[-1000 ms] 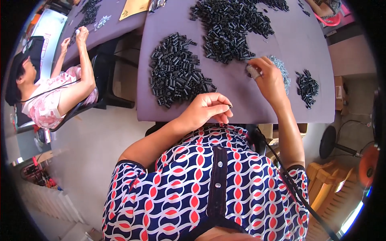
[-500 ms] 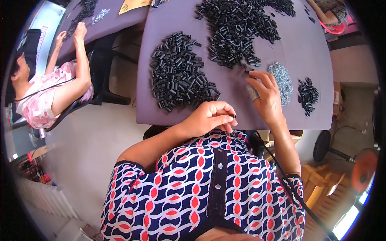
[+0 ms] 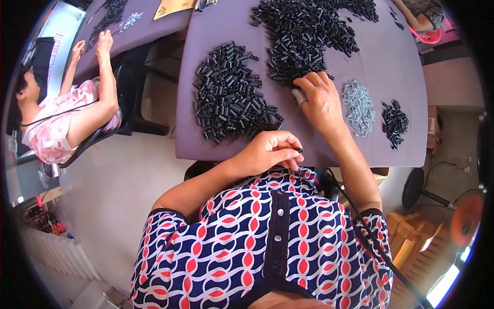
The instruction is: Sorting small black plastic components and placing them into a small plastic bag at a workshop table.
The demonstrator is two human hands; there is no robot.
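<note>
My left hand (image 3: 271, 152) is at the table's front edge, its thumb and fingers pinching a small black tube-shaped piece (image 3: 298, 150). Farther forward, my right hand (image 3: 321, 103) reaches down at the near edge of a large pile of small black parts (image 3: 298, 56). Its fingers are bent together, and whatever is between their tips is hidden. A pale wrap (image 3: 299, 96) covers one digit of that hand. Left of it lies a heap of black tubes (image 3: 231, 98). To its right are a heap of small silvery parts (image 3: 359, 107) and a smaller black heap (image 3: 394, 123).
A purple-grey cloth covers the table (image 3: 206, 147). At another table on the left, a seated person (image 3: 72, 110) has both hands raised near more black parts. Another person's arm (image 3: 418, 18) shows at the far right. A fan (image 3: 465, 219) stands at the lower right.
My right hand has moved left, from beside the silvery heap to the near edge of the large black pile. My left hand stays in place with its black piece.
</note>
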